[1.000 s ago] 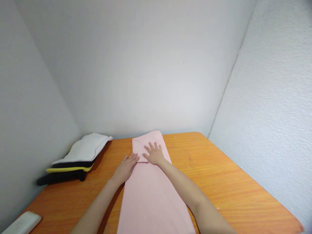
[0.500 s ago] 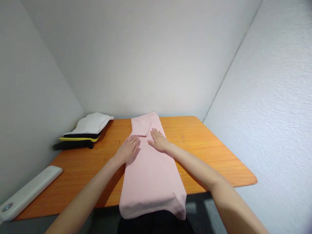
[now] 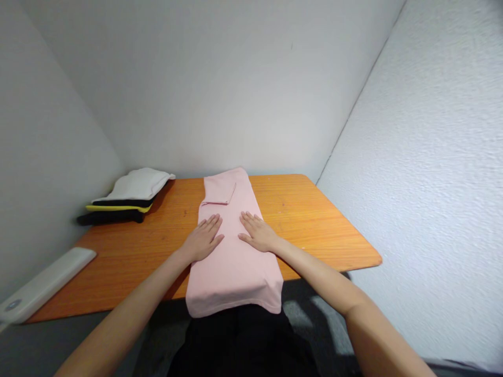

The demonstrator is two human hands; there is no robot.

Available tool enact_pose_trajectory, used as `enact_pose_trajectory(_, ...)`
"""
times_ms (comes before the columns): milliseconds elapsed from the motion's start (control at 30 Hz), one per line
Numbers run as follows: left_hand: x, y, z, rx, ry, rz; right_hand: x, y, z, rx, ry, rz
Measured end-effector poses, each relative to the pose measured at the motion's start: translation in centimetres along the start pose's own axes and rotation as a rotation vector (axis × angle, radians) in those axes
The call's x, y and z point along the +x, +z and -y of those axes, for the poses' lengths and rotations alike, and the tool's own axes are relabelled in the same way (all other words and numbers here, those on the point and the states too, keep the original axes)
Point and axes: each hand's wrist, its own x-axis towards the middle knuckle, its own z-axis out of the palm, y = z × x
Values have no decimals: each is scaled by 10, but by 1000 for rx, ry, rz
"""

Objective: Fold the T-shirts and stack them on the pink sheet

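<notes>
A pink garment (image 3: pixel 231 267), folded into a long strip, lies lengthwise on the wooden table, its near hem hanging over the front edge. A folded sleeve shows on top at its far end. My left hand (image 3: pixel 203 238) lies flat on the strip's left side, fingers stretched out. Opposite it, my right hand (image 3: pixel 257 233) rests flat on the right side with the fingers extended. Bare pink cloth shows between the two hands, and neither hand grips anything.
Folded clothes in white, black and yellow form a stack (image 3: pixel 137 186) at the table's back left. A long white device (image 3: pixel 51 283) with a round button lies along the left edge. Walls border the wooden table (image 3: pixel 314 225) at the back and sides.
Both hands have slid along the pink cloth toward me, away from the folded sleeve. The whole view has shifted slightly, so the table appears higher and further left.
</notes>
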Motion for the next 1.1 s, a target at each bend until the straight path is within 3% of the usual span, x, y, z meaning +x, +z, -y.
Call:
enact_pose_trajectory(167,-22,-22,-20,8,114,-14,-31,-17,9,12,-64,21)
enact_pose_trajectory(333,-99,-55,-46,-152,340,104,-114,-46,20,64,-253,103)
enact_pose_trajectory(433,-139,-64,-46,-125,400,136,-152,-57,24,30,-329,136)
enact_pose_trajectory(567,-157,-48,-29,64,415,41,-166,-48,23,-140,-308,62)
enact_pose_trajectory(667,-153,-26,-18,191,429,-132,-160,-25,25,-270,-280,-68)
enact_pose_trajectory(767,-150,-11,-17,245,387,-197,-152,-5,27,-349,-274,-178)
enact_pose_trajectory(933,-155,-6,-17,136,380,-243,-154,-3,32,-334,-297,-196)
enact_pose_trajectory(1033,-163,-2,-17,-23,404,-340,-164,-10,38,-231,-350,-204)
enact_pose_trajectory(1100,-169,3,-24,-180,327,-410,-171,-12,45,-109,-336,-236)
